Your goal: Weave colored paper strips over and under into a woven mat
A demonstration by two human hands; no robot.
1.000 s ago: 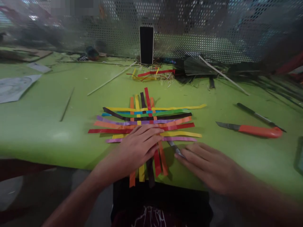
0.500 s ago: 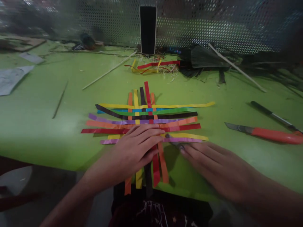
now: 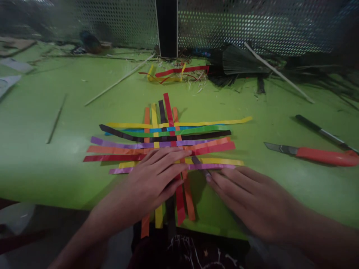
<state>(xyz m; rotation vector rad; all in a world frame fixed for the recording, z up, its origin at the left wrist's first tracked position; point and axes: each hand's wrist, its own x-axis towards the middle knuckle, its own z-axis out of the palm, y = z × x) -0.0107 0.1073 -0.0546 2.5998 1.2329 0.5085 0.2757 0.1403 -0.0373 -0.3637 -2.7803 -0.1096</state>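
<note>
Resting flat, the left hand's (image 3: 161, 175) grip lies unclenched on the woven strips (image 3: 173, 143) on the desk (image 3: 117, 101); the right hand (image 3: 249, 194) pinches a thin tool (image 3: 201, 167). The strips look light, limp, easily creased, best held where they cross.

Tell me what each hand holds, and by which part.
The right hand holds a slim dark tool behind its exposed end; the gripped part is hidden. The left hand lies on coloured strips, with no visible grip.
</note>
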